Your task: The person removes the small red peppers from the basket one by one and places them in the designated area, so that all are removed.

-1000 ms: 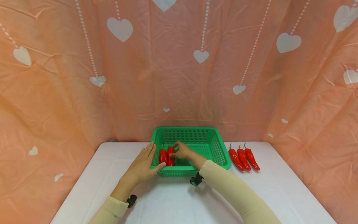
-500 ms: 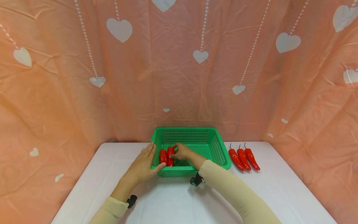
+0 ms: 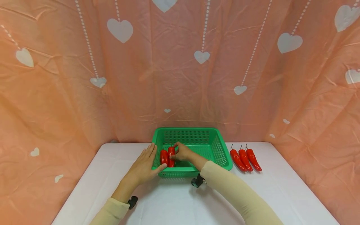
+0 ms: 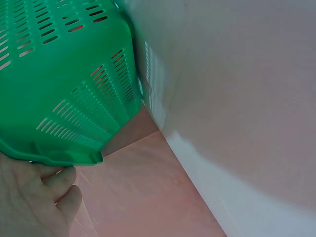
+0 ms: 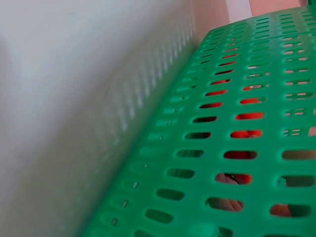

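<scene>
In the head view two red peppers stand side by side at the left end of a green basket (image 3: 180,169). My right hand (image 3: 184,153) reaches inside and pinches the right pepper (image 3: 171,161) with thumb and fingers. The left pepper (image 3: 164,157) is beside it. My left hand (image 3: 143,165) rests on the basket's left front corner, its fingers extended along the left rim. The left wrist view shows the left hand (image 4: 37,197) against the rim of the basket (image 4: 59,89). Through slots of the basket wall (image 5: 192,163), the right wrist view shows red patches and parts of fingers.
Three more red peppers (image 3: 244,160) lie in a row on the white table (image 3: 174,203), to the right of the basket. Behind the table hangs a pinkish-orange cloth (image 3: 180,87) with white hearts. Both forearms cross the table's front.
The right hand and the pepper it pinches have shifted very slightly within the basket. The left hand and the basket have kept their places.
</scene>
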`<state>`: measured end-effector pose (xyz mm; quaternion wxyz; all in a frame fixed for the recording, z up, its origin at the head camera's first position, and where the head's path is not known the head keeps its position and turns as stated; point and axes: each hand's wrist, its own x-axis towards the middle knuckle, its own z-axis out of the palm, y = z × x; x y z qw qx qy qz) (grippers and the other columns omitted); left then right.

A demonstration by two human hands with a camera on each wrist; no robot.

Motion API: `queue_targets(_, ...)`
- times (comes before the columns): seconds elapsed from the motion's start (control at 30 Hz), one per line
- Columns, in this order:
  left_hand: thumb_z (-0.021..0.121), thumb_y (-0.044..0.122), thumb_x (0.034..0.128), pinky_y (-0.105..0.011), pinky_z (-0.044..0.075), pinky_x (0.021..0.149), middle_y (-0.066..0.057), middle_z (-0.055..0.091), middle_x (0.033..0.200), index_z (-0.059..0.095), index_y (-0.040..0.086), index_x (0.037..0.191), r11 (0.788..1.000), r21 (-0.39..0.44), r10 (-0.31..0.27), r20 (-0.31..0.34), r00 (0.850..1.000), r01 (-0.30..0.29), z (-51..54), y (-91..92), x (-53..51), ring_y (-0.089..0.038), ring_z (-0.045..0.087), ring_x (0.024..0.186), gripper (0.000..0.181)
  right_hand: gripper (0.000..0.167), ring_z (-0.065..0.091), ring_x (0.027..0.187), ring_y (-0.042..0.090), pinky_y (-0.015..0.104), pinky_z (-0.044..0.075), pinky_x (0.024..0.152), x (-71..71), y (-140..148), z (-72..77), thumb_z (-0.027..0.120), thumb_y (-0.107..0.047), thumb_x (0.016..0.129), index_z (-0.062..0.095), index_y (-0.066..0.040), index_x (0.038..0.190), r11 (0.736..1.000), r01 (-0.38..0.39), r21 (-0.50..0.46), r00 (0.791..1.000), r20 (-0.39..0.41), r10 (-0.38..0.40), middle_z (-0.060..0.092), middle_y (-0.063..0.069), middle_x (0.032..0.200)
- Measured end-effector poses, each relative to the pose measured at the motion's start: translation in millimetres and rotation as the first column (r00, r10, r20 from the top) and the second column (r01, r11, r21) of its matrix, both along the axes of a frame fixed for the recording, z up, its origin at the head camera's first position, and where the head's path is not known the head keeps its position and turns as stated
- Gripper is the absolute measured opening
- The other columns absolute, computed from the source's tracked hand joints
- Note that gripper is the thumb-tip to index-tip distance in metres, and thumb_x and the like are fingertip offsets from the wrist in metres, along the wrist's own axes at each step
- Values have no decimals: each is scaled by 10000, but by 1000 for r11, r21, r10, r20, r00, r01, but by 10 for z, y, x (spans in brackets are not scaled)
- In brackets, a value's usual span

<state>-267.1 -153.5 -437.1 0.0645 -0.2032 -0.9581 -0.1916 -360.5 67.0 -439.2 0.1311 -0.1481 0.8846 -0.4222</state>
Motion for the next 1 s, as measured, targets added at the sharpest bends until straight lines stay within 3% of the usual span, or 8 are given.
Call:
queue_targets(0.4, 565, 632, 1050, -549, 140, 1337, -246, 159, 1768, 249, -101, 1649, 1000, -7, -9, -13, 1000, 9, 5, -2, 10, -402, 119, 1653, 997, 533, 751, 803, 309, 407, 671, 735, -3, 13, 9, 771, 26, 962, 491, 31, 1416, 997, 17, -69, 1000, -3, -17, 673, 197, 1014)
queue_targets(0.73, 577, 610, 1053, -547, 134, 1338, -250, 157, 1767, 242, -108, 1647, 1000, -9, -6, -12, 1000, 6, 9, 0, 13, -401, 124, 1651, 991, 549, 739, 833, 321, 390, 631, 721, 2, 35, 59, 772, -70, 998, 483, -21, 1463, 988, 108, -113, 991, -63, -115, 621, 236, 1188)
queue_targets(1.0, 519, 688, 1044, -549, 137, 1339, -243, 152, 1770, 238, -101, 1651, 1000, -14, -9, -5, 1000, 9, -2, -3, 0, -395, 120, 1654, 1034, 591, 743, 834, 361, 449, 665, 754, -47, 55, 62, 787, -42, 979, 477, 0, 1480, 960, 149, -237, 977, -114, -180, 615, 268, 1194)
